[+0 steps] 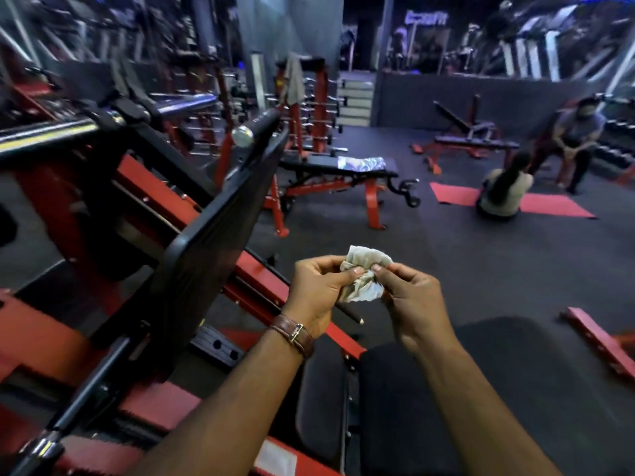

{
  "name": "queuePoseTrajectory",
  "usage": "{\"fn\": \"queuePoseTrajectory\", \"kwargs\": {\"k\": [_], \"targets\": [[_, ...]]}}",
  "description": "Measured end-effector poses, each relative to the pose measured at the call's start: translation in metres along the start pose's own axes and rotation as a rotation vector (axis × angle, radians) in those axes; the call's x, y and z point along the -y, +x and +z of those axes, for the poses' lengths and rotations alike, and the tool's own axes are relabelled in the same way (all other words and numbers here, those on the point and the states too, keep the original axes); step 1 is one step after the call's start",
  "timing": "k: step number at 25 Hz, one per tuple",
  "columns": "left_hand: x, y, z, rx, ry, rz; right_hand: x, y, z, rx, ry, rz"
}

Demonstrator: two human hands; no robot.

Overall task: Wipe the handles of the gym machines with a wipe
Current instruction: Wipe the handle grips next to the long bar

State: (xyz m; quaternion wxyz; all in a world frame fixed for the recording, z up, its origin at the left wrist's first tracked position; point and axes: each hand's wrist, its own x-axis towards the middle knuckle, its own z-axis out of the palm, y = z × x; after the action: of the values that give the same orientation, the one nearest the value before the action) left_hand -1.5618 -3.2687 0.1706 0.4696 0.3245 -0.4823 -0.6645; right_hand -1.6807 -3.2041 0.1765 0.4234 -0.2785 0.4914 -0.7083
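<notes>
A crumpled, greyish-white wipe (365,274) sits between both hands in the middle of the head view. My left hand (318,292), with a brown leather band at the wrist, pinches its left side between thumb and fingers. My right hand (410,297) pinches its right side the same way. To the left stands a red and black gym machine (192,242) with a slanted black plate. Its black bar handle with a chrome end cap (256,130) points up at upper left, well away from the wipe.
A black padded seat (481,389) lies under my forearms. A red and black flat bench (343,170) stands ahead, a second bench (470,139) farther right. One person sits on a red mat (556,206); another bends nearby. Dark rubber floor (481,269) spreads on the right.
</notes>
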Motion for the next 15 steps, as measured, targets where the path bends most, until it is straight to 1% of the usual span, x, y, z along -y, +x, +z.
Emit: {"fn": "queuePoseTrajectory", "kwargs": {"k": [4,6,8,9,11,13,15], "targets": [[-0.02,0.045,-0.011,-0.114,-0.052,0.035,0.011,0.04,0.036,0.078,0.092,0.039],[-0.027,0.07,-0.018,-0.158,-0.057,0.062,0.015,0.065,0.054,0.122,0.024,-0.025],[-0.036,0.093,-0.025,-0.162,-0.013,0.097,0.016,0.092,0.072,0.124,-0.026,-0.087],[-0.042,0.104,-0.029,-0.158,0.013,0.111,0.015,0.107,0.082,0.12,-0.003,-0.082],[-0.058,0.122,-0.035,-0.178,0.024,0.12,0.011,0.131,0.101,0.141,0.113,-0.012],[-0.075,0.142,-0.04,-0.274,-0.023,0.113,0.01,0.156,0.122,0.179,0.17,0.013],[-0.092,0.16,-0.042,-0.408,-0.124,0.114,0.017,0.178,0.141,0.212,0.133,-0.056]]}}
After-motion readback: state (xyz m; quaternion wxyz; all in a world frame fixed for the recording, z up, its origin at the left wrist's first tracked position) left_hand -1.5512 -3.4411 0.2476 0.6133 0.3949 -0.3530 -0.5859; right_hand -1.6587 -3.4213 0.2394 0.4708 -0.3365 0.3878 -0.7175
